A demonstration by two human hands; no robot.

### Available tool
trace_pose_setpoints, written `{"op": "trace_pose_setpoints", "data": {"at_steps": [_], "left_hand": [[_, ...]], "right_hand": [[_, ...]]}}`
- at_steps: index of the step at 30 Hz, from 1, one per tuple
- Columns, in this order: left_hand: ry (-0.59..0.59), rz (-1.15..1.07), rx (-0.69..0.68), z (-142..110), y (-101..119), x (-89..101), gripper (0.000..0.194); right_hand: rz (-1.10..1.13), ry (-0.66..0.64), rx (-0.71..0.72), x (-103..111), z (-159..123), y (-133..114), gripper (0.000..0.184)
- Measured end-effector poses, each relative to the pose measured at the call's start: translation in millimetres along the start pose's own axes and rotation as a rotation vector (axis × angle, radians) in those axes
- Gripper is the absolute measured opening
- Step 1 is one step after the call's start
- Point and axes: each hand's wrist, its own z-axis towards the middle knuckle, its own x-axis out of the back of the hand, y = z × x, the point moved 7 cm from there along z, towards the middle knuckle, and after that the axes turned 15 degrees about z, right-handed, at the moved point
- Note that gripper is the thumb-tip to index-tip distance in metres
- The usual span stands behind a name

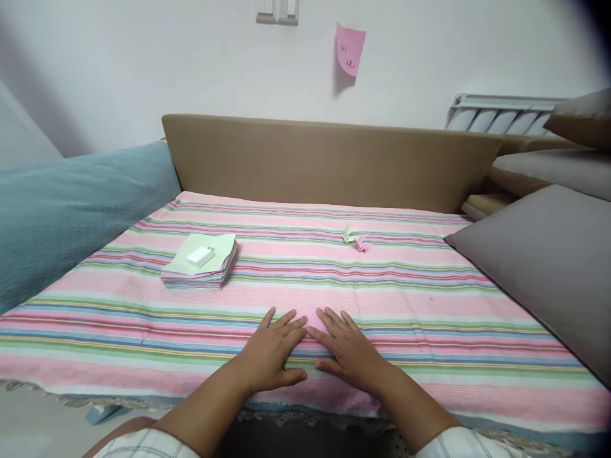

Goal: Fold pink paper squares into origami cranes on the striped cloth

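Observation:
A small piece of pink paper (308,317) lies on the striped cloth (334,292) near the front edge, partly covered by my fingers. My left hand (275,350) rests palm down with its fingers spread, the tips on the paper's left side. From the right, my right hand (344,346) lies flat in the same way, its fingertips on the paper's right part. The two index fingers come close together over it. How much paper lies under the hands is hidden.
A stack of paper sheets (198,277) with a white charger plug (200,256) on top is at left. Farther back sit a pale green folded paper bird (349,235) and a pink one (363,245). Grey cushions (539,254) line the right, a blue armrest (86,210) the left.

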Motion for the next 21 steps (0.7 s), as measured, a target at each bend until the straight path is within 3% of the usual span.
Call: {"op": "trace_pose_setpoints", "data": {"at_steps": [21], "left_hand": [[0.06,0.015,-0.001,-1.3,-1.3,2.6,0.069]], "right_hand": [[0.022,0.115,-0.21,34.2,-22.7,23.1,0.033]]}}
